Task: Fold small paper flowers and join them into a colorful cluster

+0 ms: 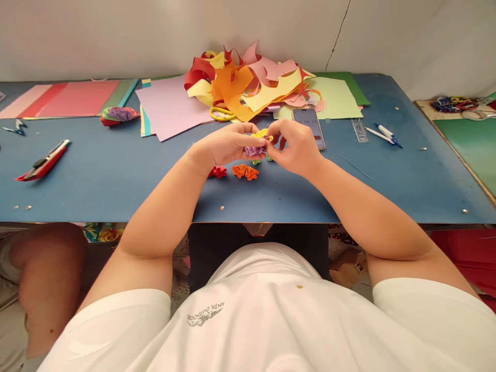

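Note:
Between the thumb and fingers of my left hand (228,143) is a ruffled paper flower, with a purple part (254,151) below and a yellow part (259,134) above. My right hand (297,145) pinches the flower's right edge, thumb and fingertips closed together. Just under the hands, a bit of green ruffled paper (256,162) shows, partly hidden by the fingers. An orange ruffled paper piece (245,172) lies on the blue table (166,181) below my hands. To its left is a red ruffled piece (219,171), partly covered by my left wrist.
Behind my hands are coloured paper scraps (232,82), yellow-handled scissors (221,114) and a phone (309,126). A red utility knife (43,161) and a multicoloured paper bundle (119,115) lie left. Pens (383,135) and a clear ruler (360,131) lie right. Another person's limb (50,279) is at lower left.

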A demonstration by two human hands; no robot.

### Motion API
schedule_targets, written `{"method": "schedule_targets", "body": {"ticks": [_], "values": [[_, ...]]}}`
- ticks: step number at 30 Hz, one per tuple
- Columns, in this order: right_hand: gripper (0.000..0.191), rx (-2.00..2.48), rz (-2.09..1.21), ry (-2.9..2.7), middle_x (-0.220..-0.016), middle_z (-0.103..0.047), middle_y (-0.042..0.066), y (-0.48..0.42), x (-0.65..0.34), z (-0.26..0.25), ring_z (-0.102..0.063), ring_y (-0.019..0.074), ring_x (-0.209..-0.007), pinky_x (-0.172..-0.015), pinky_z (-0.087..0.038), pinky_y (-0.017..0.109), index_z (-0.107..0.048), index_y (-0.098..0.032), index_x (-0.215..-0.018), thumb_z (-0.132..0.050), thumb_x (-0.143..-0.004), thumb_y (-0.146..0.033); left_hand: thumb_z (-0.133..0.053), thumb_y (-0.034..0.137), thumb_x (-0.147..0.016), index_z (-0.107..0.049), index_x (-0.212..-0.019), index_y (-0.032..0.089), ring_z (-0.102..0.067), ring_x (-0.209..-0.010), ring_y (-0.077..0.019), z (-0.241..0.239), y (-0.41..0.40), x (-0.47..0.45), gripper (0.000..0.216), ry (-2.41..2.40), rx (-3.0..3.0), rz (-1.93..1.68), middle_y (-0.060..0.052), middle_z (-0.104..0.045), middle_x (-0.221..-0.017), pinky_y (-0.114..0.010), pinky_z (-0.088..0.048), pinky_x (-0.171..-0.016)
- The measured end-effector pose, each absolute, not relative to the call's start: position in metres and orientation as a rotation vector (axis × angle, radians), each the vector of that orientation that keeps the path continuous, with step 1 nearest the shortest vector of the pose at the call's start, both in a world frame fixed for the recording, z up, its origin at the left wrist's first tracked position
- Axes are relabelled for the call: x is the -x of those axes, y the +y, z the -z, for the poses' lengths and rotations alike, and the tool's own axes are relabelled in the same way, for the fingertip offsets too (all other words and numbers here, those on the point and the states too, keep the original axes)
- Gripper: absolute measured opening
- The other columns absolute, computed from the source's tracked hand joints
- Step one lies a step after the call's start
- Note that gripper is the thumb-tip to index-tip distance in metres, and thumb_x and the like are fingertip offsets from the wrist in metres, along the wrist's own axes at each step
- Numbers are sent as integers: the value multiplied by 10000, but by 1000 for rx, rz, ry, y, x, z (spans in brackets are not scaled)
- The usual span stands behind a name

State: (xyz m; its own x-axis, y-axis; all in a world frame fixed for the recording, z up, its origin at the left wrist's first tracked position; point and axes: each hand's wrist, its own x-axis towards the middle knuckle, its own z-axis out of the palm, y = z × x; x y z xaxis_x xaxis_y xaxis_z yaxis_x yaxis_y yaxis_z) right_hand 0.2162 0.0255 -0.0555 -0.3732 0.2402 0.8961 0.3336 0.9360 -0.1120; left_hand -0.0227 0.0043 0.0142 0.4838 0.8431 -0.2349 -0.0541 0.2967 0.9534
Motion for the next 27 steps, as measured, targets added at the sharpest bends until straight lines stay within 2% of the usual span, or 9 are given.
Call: {"method": "schedule_targets", "body": {"ticks": [3,6,8,13,21,25,27], "values": [[189,445,13,-1921,-950,-763,-37,21,-211,59,-744,168,-740,-654,-538,298,-630,-310,-1199,-696,-1068,-191,-945,68,-834,-723,-1014,196,-813,-784,-122,-11,2,17,314,902,-1096,-742,16,-809,-842,-325,-737,-875],[196,446,41,-1898,-934,-755,-42,19,-208,59,-728,157,-740,-670,-532,292,-622,-307,-1149,-693,-1037,-163,-855,70,-858,-739,-1131,230,-760,-746,-104,-8,-1,13,337,878,-1134,-754,51,-785,-820,-286,-696,-809],[210,434,95,-1893,-938,-753,-38,20,-207,58,-712,154,-755,-687,-520,293,-623,-304,-1130,-660,-1022,-128,-847,97,-878,-746,-1180,249,-755,-743,-101,-9,-3,11,352,861,-1152,-764,66,-759,-811,-261,-659,-775],[196,375,120,-1885,-972,-780,-22,26,-209,55,-723,166,-806,-716,-508,305,-673,-303,-1139,-638,-1090,-117,-873,122,-834,-688,-1065,239,-781,-745,-108,-14,-4,10,318,890,-1134,-809,52,-730,-811,-240,-573,-682],[154,388,-10,-1989,-1059,-847,30,22,-215,52,-820,209,-895,-785,-632,347,-806,-282,-1221,-680,-1182,-203,-921,154,-812,-678,-1017,254,-815,-789,-139,-10,1,13,333,918,-1168,-787,37,-746,-810,-275,-611,-729],[126,443,-20,-2060,-1071,-876,40,28,-222,52,-835,216,-912,-824,-646,358,-827,-275,-1213,-713,-1242,-322,-857,124,-801,-684,-1008,247,-843,-777,-159,-10,0,10,297,946,-1176,-772,30,-754,-790,-282,-606,-710],[131,488,-16,-2084,-1074,-884,43,31,-223,53,-833,222,-922,-837,-638,364,-814,-276,-1193,-703,-1240,-327,-834,120,-797,-686,-997,244,-846,-767,-158,-10,0,10,278,943,-1178,-788,26,-770,-806,-281,-604,-695]]}}
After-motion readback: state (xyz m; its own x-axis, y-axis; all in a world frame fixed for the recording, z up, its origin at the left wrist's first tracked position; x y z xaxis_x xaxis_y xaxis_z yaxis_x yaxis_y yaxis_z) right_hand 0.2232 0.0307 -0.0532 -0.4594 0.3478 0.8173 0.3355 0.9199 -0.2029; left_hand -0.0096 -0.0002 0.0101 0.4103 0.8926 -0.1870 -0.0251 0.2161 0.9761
